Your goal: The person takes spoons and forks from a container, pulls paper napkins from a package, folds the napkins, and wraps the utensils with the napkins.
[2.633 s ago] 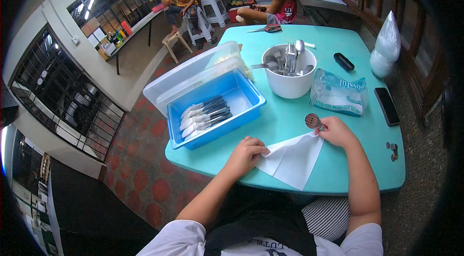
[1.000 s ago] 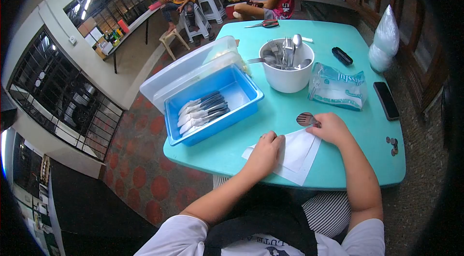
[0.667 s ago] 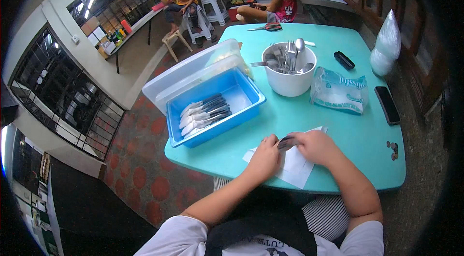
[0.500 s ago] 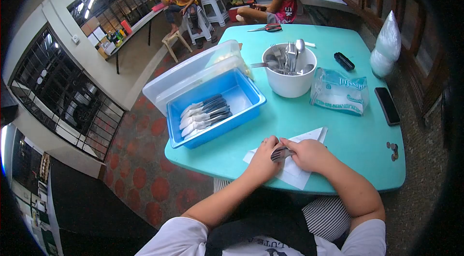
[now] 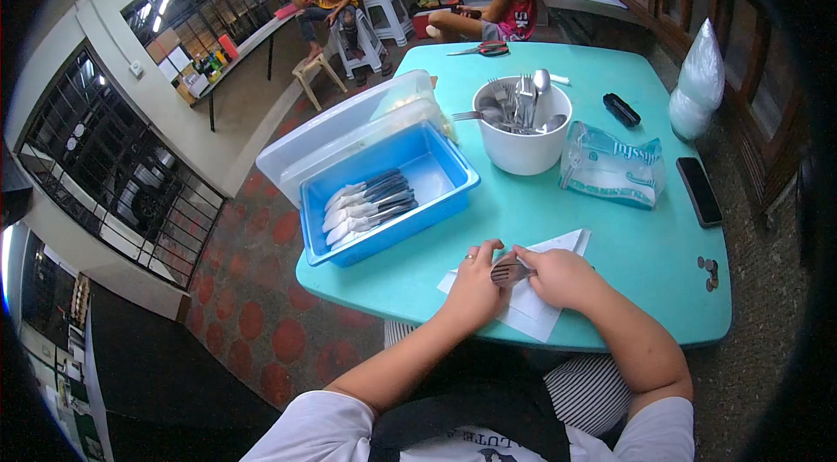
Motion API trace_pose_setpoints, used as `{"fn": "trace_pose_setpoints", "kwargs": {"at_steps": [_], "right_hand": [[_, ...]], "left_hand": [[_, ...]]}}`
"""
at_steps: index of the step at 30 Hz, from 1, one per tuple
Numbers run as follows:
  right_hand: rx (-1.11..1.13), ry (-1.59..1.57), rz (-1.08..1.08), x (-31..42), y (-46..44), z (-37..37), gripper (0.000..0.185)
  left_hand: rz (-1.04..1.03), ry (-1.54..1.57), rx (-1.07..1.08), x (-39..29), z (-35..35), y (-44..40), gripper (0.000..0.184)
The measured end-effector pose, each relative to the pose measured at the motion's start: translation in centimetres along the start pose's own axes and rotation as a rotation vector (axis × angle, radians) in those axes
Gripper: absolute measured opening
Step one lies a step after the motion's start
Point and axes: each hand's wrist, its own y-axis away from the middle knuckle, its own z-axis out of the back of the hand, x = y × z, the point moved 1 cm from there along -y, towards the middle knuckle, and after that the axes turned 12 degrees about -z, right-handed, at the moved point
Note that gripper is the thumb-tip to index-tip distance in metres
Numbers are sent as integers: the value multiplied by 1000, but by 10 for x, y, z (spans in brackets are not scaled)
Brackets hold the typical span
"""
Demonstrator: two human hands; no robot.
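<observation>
Near the table's front edge, my right hand [image 5: 565,279] is closed round the handle of a metal fork [image 5: 509,274], tines pointing left. My left hand [image 5: 475,289] is curled against the fork's head, one finger a little raised; its inner fingers are partly hidden. Under both hands lie white paper napkins [image 5: 534,315], overlapping at angles. Left of them, a blue tub [image 5: 392,231] holds several cutlery bundles [image 5: 366,211] with white paper-wrapped ends. A white bucket [image 5: 526,155] beyond my hands is filled with loose metal forks and spoons [image 5: 521,105].
A tissue pack [image 5: 613,167], a phone [image 5: 698,192], coins [image 5: 711,275], a black object [image 5: 621,110], scissors [image 5: 481,49] and a plastic-wrapped cone [image 5: 699,83] are on the turquoise table [image 5: 645,288]. A clear lid [image 5: 349,132] leans behind the tub. Two people sit beyond.
A finger of my left hand has lifted and the hands have shifted slightly round the fork. The napkins, tub and bucket stay in place.
</observation>
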Motion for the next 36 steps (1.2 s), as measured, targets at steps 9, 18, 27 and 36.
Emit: {"fn": "trace_pose_setpoints", "kwargs": {"at_steps": [9, 18, 27, 36], "right_hand": [[35, 74, -27, 5, 1, 5, 49], [18, 137, -14, 9, 2, 2, 53], [39, 94, -60, 7, 10, 5, 54], [-23, 124, -20, 7, 6, -1, 54]], "left_hand": [[24, -94, 174, 7, -7, 9, 53], [100, -157, 232, 4, 13, 23, 50], [231, -311, 266, 1, 42, 51, 60], [363, -368, 218, 18, 56, 47, 65]]}}
